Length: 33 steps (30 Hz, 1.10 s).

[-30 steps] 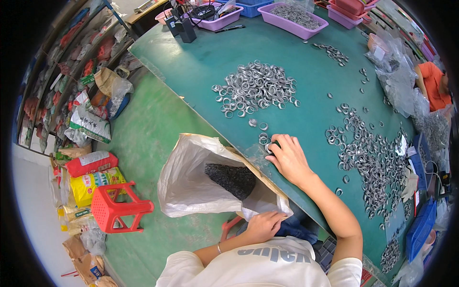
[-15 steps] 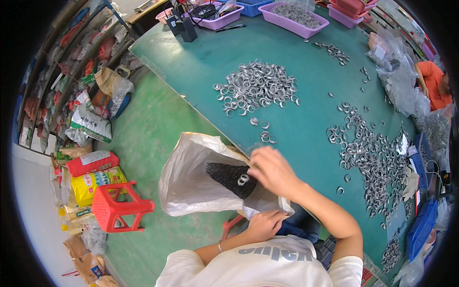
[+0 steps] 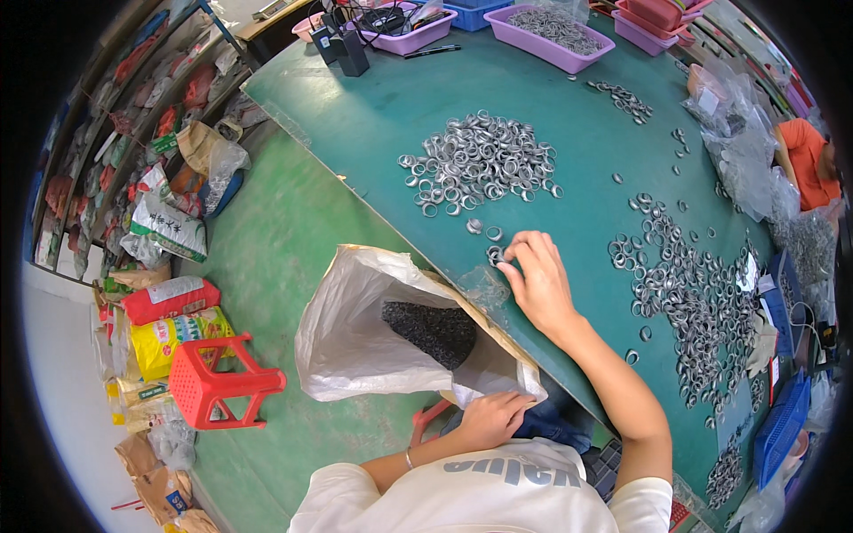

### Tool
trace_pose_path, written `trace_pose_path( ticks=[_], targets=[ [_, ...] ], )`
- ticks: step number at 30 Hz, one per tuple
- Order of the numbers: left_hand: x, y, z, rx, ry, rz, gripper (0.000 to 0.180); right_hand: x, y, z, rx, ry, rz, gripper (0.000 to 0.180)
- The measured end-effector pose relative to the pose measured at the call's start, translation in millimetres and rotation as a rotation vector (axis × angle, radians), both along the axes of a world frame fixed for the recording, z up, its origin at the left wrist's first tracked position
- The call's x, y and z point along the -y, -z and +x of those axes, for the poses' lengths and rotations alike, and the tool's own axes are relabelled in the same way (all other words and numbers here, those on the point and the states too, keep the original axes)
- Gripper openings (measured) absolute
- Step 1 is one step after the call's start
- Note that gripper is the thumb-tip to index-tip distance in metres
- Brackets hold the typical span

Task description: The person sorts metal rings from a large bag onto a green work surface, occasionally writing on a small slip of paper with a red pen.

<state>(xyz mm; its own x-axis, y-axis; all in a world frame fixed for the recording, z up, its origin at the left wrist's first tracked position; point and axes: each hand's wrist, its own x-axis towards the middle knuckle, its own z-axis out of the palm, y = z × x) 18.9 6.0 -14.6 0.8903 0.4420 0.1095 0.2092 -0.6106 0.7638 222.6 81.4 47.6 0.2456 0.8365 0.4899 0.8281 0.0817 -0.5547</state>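
Note:
My left hand grips the near rim of a large white woven sack, which hangs open at the table's edge. Dark, grainy material lies inside it. Over the table, my right hand pinches at a small metal ring with thumb and fingertips; the fingers partly hide it. Just beyond are a loose ring and a small stack of rings. Farther off lies a big heap of grey metal rings.
Another spread of rings covers the table's right side. Purple trays line the far edge. A red stool stands on the floor at left, near filled bags and crowded shelves. A person in orange is at far right.
My right hand has moved from over the sack's mouth to the rings on the table. Rings seen dropping in the sack are no longer visible. My left hand stays on the rim.

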Motion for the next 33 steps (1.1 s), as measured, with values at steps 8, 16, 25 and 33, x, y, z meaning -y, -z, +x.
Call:
trace_pose_path(
  ticks=[8,16,25,33],
  targets=[
    [2.8,3.0,-3.4,-0.013,-0.012,-0.001,0.024,-10.7,18.5,3.2,0.152,0.029,-0.078,0.018],
    [1.2,3.5,-2.0,-0.009,0.003,-0.014,0.025,7.0,10.7,21.5,-0.185,0.076,-0.246,0.012],
    [1.2,0.7,-2.3,-0.052,0.019,-0.026,0.021,10.9,2.0,19.2,-0.084,0.05,-0.344,0.012],
    [1.4,3.5,-2.3,-0.03,0.007,-0.008,0.026,21.6,-27.8,6.3,-0.5,0.041,-0.252,0.012]
  ],
)
